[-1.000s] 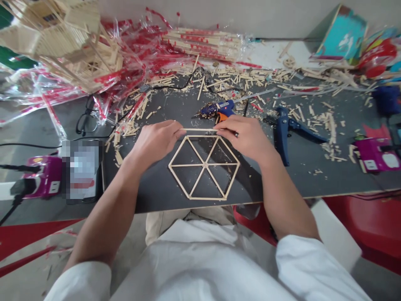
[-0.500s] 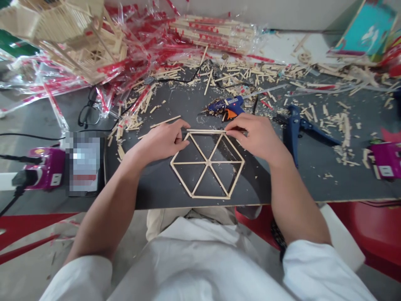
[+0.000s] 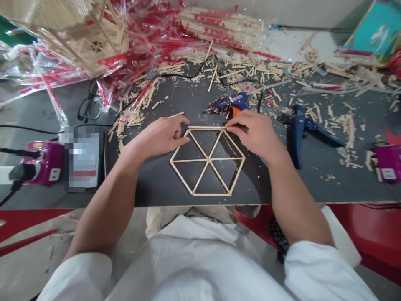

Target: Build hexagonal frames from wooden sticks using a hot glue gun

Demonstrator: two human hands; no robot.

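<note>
Stick hexagon [image 3: 211,194], rim and spokes seemingly all placed; top stick [image 3: 206,127] pinched by right hand [image 3: 250,134], left hand [image 3: 159,136] open alongside.

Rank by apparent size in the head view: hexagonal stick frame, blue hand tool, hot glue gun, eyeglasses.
1. Hexagonal stick frame
2. Blue hand tool
3. Hot glue gun and eyeglasses: too alike to rank.

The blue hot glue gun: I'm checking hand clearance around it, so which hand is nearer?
The right hand is nearer, just below and right of the hot glue gun, fingers at the craft-stick hexagon's top strip. The left hand is farther, down and left, by the hexagon's upper-left corner.
</note>
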